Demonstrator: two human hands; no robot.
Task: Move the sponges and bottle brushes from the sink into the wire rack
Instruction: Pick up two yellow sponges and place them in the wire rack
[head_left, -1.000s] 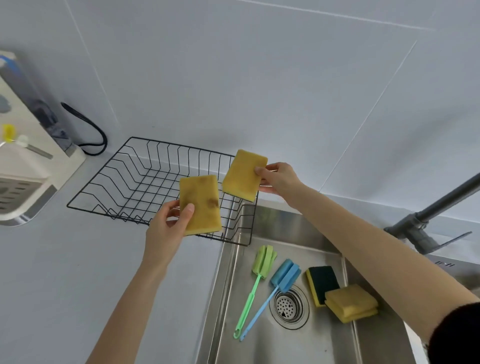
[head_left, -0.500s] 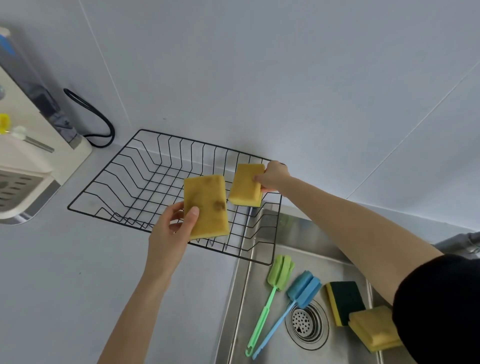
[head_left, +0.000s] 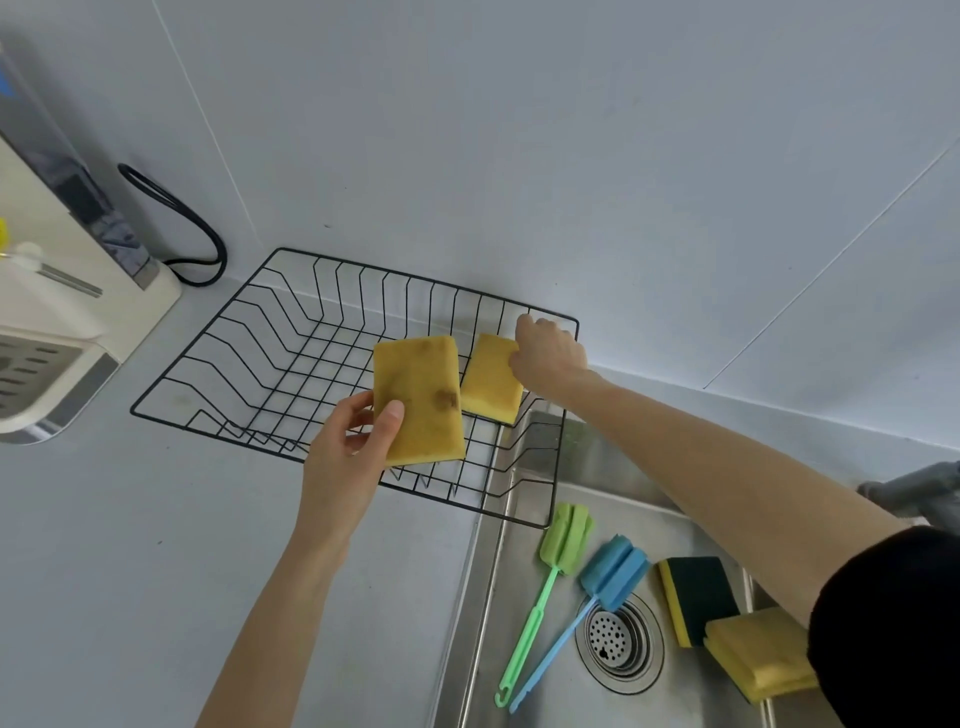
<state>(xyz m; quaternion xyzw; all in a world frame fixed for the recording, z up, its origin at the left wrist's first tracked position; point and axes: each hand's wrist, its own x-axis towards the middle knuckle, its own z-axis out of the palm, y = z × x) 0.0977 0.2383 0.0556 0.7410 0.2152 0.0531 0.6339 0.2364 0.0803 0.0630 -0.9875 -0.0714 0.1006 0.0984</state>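
Sponges are going into the wire rack (head_left: 291, 332): my right hand (head_left: 550, 356) is gripping one yellow sponge (head_left: 488, 376) inside it, my left hand (head_left: 345, 457) is gripping the stained sponge (head_left: 418, 397) above its front rim, and both need releasing next.

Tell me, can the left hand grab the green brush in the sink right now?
Probably not yet: the left hand is full, holding a stained sponge over the wire rack. The green brush lies uncovered.

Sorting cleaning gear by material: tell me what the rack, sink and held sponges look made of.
Rack: thin metal wire, matte black coating, by its look. Sink: brushed stainless steel, judging by its grey streaky reflections. Stained sponge in the left hand and the sponge under the right hand: porous yellow foam, probably.
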